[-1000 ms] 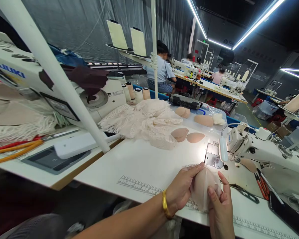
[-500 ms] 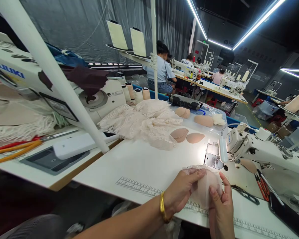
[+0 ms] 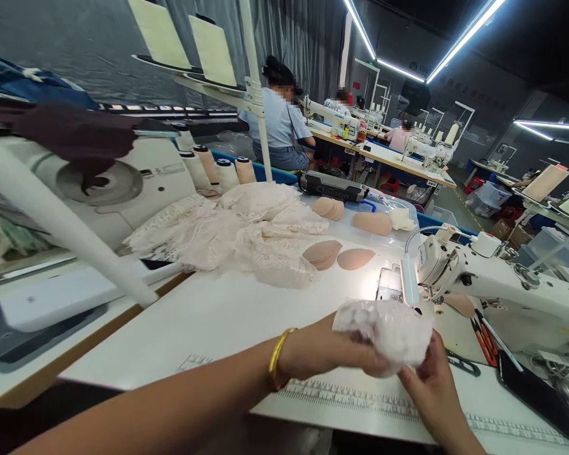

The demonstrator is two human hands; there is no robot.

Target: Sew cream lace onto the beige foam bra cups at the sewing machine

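Note:
In front of the sewing machine (image 3: 459, 265), a gathered piece of white sheer lace fabric (image 3: 386, 328) is held up in both hands above the white table. My left hand (image 3: 329, 347), with a gold bangle at the wrist, grips its left and lower side, the thumb lying along the front. At the right lower edge, my right hand (image 3: 434, 385) pinches it with thumb and fingers; some fingertips are hidden behind the fabric. Beyond my hands lie beige pads, a stack (image 3: 321, 254) and a single one (image 3: 355, 258), beside a heap of cream lace fabric (image 3: 237, 230).
Orange-handled scissors (image 3: 484, 341) and a black phone-like slab (image 3: 533, 395) lie at the right. A printed ruler (image 3: 341, 395) runs along the front edge. A white thread-stand pole (image 3: 66, 215) crosses the left side. Thread cones (image 3: 225, 175) stand behind; co-workers sit farther off.
The fabric piece has been turned and raised slightly, so its white lace side now bunches over my left fingers. My right hand has moved to its lower right edge. The view has swung right.

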